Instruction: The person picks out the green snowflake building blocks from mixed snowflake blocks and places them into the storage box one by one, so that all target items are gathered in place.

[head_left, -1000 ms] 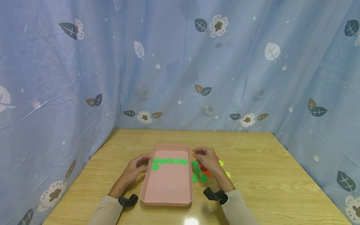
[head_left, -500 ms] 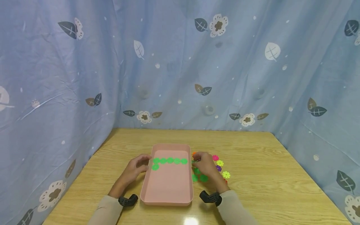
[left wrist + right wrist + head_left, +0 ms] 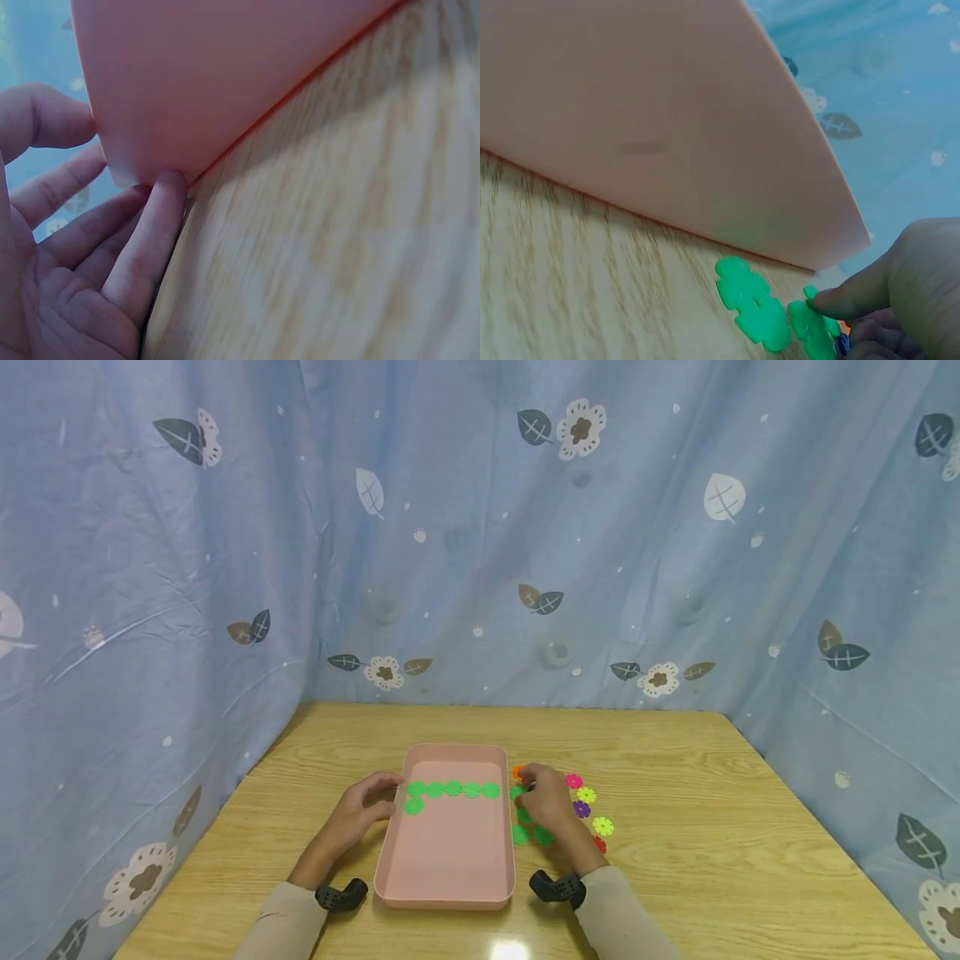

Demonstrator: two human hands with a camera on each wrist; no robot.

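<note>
A pink tray (image 3: pixel 450 877) stands on the table, with several green flower-shaped discs (image 3: pixel 453 788) lying in it, most in one row. My left hand (image 3: pixel 362 810) is at its left side; in the left wrist view the fingertips (image 3: pixel 171 184) touch the tray's outer wall. Beyond the right wall, my right hand (image 3: pixel 550 799) reaches down into loose discs. In the right wrist view its thumb overlaps the edge of a green disc (image 3: pixel 811 330), and the other fingers curl beside a purple piece (image 3: pixel 844 343). I cannot tell whether the thumb and fingers pinch the green disc.
On the table (image 3: pixel 712 860) near my right hand lie more flower-shaped discs: orange (image 3: pixel 517 772), pink (image 3: pixel 573 781), yellow (image 3: pixel 603 826), purple (image 3: pixel 581 809), red (image 3: pixel 600 844) and green (image 3: pixel 543 835). A blue patterned curtain (image 3: pixel 480 527) hangs behind and along both sides.
My right hand has moved slightly down, uncovering the orange, pink and purple discs around it. The left hand, the tray and the discs in it look the same.
</note>
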